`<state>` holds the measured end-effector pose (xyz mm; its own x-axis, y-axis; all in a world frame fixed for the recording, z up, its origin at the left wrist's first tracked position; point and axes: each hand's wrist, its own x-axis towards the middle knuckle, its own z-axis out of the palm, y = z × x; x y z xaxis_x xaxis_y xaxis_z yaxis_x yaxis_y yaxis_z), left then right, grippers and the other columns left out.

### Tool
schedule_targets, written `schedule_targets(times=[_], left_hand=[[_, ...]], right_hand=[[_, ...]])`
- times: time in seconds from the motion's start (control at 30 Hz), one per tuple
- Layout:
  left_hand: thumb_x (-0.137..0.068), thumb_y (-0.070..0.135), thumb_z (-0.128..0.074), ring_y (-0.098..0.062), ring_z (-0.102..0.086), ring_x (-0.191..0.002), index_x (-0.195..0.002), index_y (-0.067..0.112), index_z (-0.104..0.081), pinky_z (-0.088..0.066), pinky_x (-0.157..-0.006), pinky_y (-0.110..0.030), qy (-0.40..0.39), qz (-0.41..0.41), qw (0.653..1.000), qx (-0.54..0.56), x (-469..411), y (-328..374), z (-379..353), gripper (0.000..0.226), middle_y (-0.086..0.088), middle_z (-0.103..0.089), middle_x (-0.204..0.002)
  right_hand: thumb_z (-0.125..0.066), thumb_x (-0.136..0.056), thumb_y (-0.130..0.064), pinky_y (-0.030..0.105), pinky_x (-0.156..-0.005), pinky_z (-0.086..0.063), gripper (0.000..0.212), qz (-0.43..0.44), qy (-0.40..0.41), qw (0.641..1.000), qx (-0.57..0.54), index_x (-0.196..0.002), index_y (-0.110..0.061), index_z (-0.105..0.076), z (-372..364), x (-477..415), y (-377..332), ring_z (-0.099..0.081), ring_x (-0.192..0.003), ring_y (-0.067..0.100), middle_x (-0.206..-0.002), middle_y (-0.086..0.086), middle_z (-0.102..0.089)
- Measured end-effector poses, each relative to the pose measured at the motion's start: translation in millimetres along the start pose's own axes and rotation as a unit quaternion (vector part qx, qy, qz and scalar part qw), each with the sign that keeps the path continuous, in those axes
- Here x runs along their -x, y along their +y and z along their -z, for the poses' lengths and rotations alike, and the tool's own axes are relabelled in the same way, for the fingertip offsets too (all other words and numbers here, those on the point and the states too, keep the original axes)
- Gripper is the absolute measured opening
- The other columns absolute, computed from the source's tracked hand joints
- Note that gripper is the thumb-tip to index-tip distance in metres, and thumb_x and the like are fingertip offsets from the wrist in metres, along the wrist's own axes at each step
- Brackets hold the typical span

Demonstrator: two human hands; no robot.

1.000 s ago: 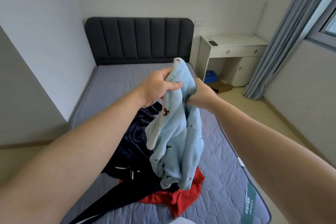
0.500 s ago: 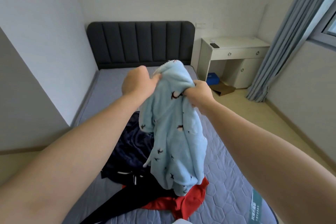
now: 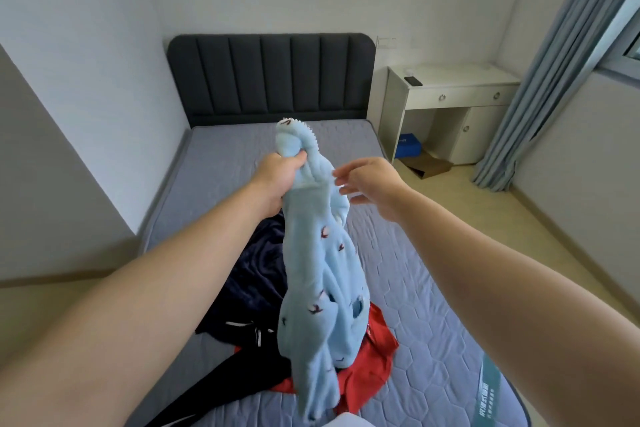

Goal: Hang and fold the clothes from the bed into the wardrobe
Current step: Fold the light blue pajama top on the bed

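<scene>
A light blue fleece garment with small dark bird prints hangs over the bed. My left hand grips its bunched top, and the cloth dangles down to the pile below. Just to the right, my right hand hovers with fingers spread, holding nothing, its fingertips close to the garment's edge. Under the hanging cloth lie a dark navy garment with white trim and a red garment on the grey quilted mattress. The wardrobe is out of view.
A dark padded headboard closes the far end of the bed. To the right stands a white desk with a blue box and cardboard under it. Blue curtains hang at the right. A wall borders the bed's left side.
My right hand has let go of the blue garment and opened beside it. The left hand now holds it alone, a little farther from me, and the cloth hangs longer and narrower.
</scene>
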<state>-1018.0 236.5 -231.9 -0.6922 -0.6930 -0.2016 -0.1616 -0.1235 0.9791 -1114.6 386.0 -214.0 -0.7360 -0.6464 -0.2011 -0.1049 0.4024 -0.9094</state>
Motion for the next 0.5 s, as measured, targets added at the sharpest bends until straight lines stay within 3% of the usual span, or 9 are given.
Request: schedule_targets(times=[0.07, 0.13, 0.2, 0.23, 0.3, 0.37, 0.43, 0.5], left_hand=[[-0.09, 0.034, -0.067, -0.029, -0.073, -0.093, -0.091, 0.017, -0.075, -0.059, -0.08, -0.04, -0.055, -0.025, 0.998, 0.03, 3.8, 3.3, 3.8, 0.019, -0.007, -0.077, -0.094], [-0.088, 0.03, -0.066, -0.028, -0.074, -0.094, -0.087, 0.015, -0.081, -0.059, -0.078, -0.039, -0.117, -0.042, 0.99, 0.064, 5.8, 13.1, 7.4, 0.021, -0.01, -0.077, -0.098], [-0.089, 0.026, -0.066, -0.028, -0.074, -0.095, -0.089, 0.016, -0.082, -0.059, -0.075, -0.037, -0.16, -0.053, 0.982, 0.087, 6.9, 25.6, 11.0, 0.019, -0.012, -0.077, -0.101], [-0.088, 0.025, -0.066, -0.028, -0.074, -0.095, -0.09, 0.015, -0.082, -0.059, -0.075, -0.036, -0.178, -0.053, 0.978, 0.094, 7.8, 31.5, 13.1, 0.019, -0.012, -0.076, -0.101], [-0.086, 0.022, -0.067, -0.028, -0.073, -0.095, -0.091, 0.011, -0.081, -0.059, -0.077, -0.037, -0.2, -0.05, 0.973, 0.101, 10.3, 40.7, 17.0, 0.018, -0.013, -0.076, -0.1], [-0.084, 0.019, -0.067, -0.028, -0.073, -0.093, -0.09, 0.011, -0.081, -0.058, -0.077, -0.038, -0.197, -0.062, 0.974, 0.089, 11.3, 47.2, 23.2, 0.017, -0.013, -0.075, -0.099], [-0.084, 0.019, -0.066, -0.026, -0.073, -0.092, -0.089, 0.014, -0.08, -0.059, -0.078, -0.038, -0.161, -0.092, 0.982, 0.03, 11.4, 51.4, 31.5, 0.016, -0.01, -0.076, -0.097], [-0.092, 0.026, -0.064, -0.022, -0.071, -0.095, -0.097, 0.018, -0.075, -0.056, -0.085, -0.037, -0.079, -0.144, 0.974, -0.155, 7.1, 51.8, 43.6, 0.015, -0.004, -0.075, -0.1]], right_hand=[[-0.051, -0.089, 0.001, 0.037, -0.083, -0.058, 0.037, -0.013, 0.056, 0.997, 0.058, -0.122, -0.013, -0.063, 7.1, -6.7, 10.5, -0.063, -0.099, 0.023, -0.11, 0.007, -0.066], [-0.063, -0.083, 0.0, 0.042, -0.089, -0.053, 0.07, -0.047, 0.048, 0.991, 0.113, -0.146, -0.016, -0.037, 10.9, -12.9, 22.2, -0.054, -0.117, 0.031, -0.131, 0.012, -0.052], [-0.074, -0.075, -0.003, 0.047, -0.095, -0.047, 0.099, -0.056, 0.005, 0.987, 0.151, -0.154, -0.024, -0.017, 9.8, -15.7, 28.5, -0.044, -0.128, 0.037, -0.142, 0.013, -0.042], [-0.079, -0.07, -0.005, 0.05, -0.1, -0.045, 0.106, -0.047, -0.025, 0.984, 0.167, -0.153, -0.027, -0.017, 6.8, -16.8, 30.6, -0.042, -0.13, 0.037, -0.144, 0.01, -0.041], [-0.086, -0.064, -0.014, 0.05, -0.1, -0.047, 0.093, -0.03, -0.074, 0.977, 0.196, -0.142, -0.025, -0.038, -1.8, -20.2, 37.2, -0.05, -0.122, 0.032, -0.134, 0.005, -0.052], [-0.087, -0.066, -0.03, 0.039, -0.085, -0.052, 0.061, -0.041, -0.065, 0.967, 0.243, -0.118, -0.017, -0.059, -9.3, -23.8, 45.6, -0.06, -0.101, 0.025, -0.114, 0.006, -0.064], [-0.083, -0.07, -0.045, 0.034, -0.066, -0.051, 0.051, -0.065, -0.006, 0.961, 0.268, -0.102, -0.012, -0.059, -9.1, -26.3, 48.3, -0.061, -0.083, 0.022, -0.095, 0.006, -0.064], [-0.078, -0.074, -0.047, 0.029, -0.052, -0.046, 0.046, -0.072, 0.069, 0.966, 0.24, -0.097, -0.013, -0.057, -1.9, -28.4, 40.9, -0.061, -0.072, 0.021, -0.084, 0.004, -0.062]])
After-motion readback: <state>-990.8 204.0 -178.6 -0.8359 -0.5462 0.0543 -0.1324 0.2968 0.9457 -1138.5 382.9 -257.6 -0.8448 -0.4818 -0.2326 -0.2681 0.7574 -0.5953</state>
